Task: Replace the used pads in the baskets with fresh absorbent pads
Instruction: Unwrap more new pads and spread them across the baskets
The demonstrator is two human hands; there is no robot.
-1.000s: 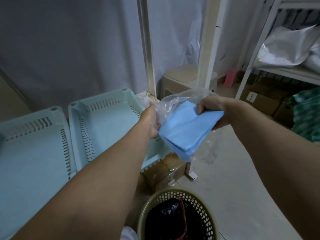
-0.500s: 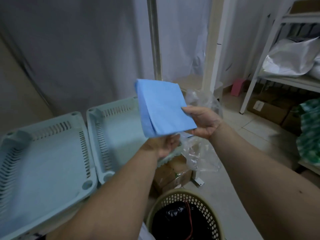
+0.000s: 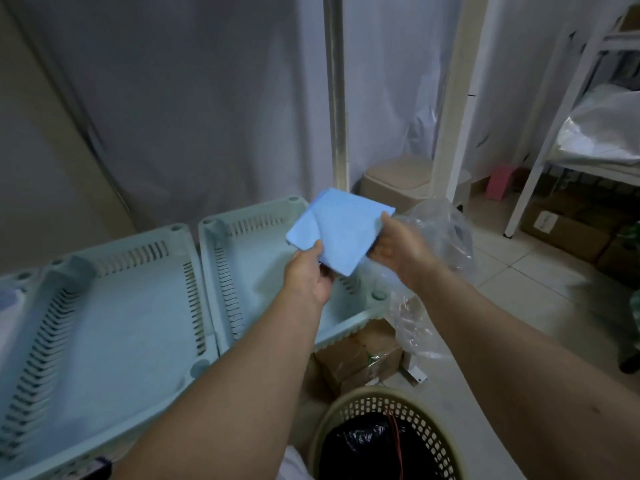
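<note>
Both hands pinched a folded blue absorbent pad (image 3: 341, 230) above the right basket (image 3: 249, 271): left hand (image 3: 308, 271) near corner, right hand (image 3: 398, 247) right edge.

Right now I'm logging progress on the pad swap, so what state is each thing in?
Pad: folded, held in the air by both hands.
Left hand: gripping the pad's lower left edge.
Right hand: gripping the pad's right edge.
Plastic bag: crumpled, open, hanging at the right hand.
Right basket: lined.
Left basket: lined.
Bin: open, black liner inside.
</note>
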